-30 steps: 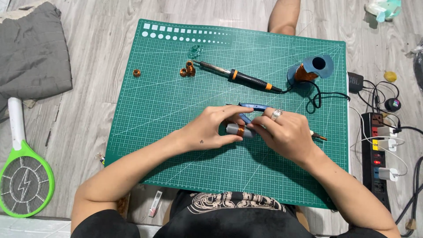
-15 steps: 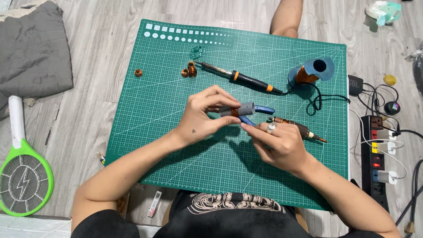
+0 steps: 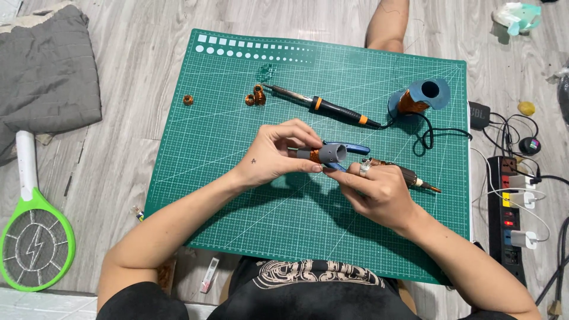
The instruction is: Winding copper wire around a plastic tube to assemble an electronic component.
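While the left hand [image 3: 275, 155] pinches a grey spool [image 3: 323, 154], the right hand [image 3: 376, 192] seemingly grips blue-handled pliers [image 3: 347, 149].

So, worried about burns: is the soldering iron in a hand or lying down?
Lying down. The soldering iron rests flat on the green cutting mat, apart from both hands. Whether it is hot, cannot tell.

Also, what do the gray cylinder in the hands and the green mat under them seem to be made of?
The gray cylinder, held by the left hand and touched by the right hand, looks like matte plastic: even gray, no shine, hollow open end. The green mat looks like soft vinyl or rubber, though that is less sure: flat, dull surface with a printed white grid.
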